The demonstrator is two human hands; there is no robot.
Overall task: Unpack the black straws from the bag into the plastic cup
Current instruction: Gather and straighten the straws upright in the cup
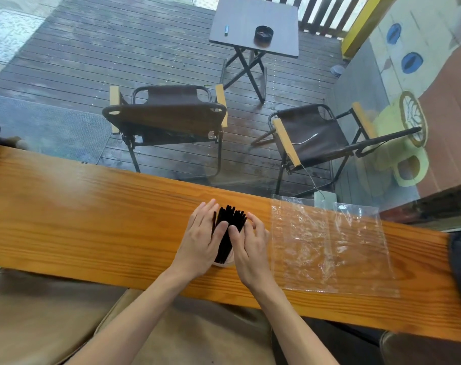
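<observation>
1. The bundle of thin black plastic straws (228, 233) stands upright in a small clear plastic cup (223, 262) on the long varnished orange-brown wooden counter (92, 219). Only the cup's pale lower rim shows below the hands, so how deep the straws sit cannot be told.

2. The left hand (201, 242) cups the bundle from its left, fingers extended and thumb pressed to the straws. The right hand (247, 248) cups it from the right, fingers curled round and thumb beside the left thumb. Both hands press on the bundle rather than clench it.

3. The flat, crinkled, transparent plastic bag (329, 243) lies on the counter just right of the cup, apart from the right hand. It looks empty, so the unpacking seems all but done and this is likely a tidying squeeze.

4. Handling, as a judgement: the straws are light, smooth and slightly springy. Loose ones will slide against each other and fan out at the top, as the splayed tips above the fingers already suggest.

5. The cup is probably light and thin-walled too, and a tall bundle makes it top-heavy. A sideways push could tip it.

6. Best hold: around the bundle's middle, both palms opposed, with gentle even pressure. Hard squeezing could kink the straws.
</observation>
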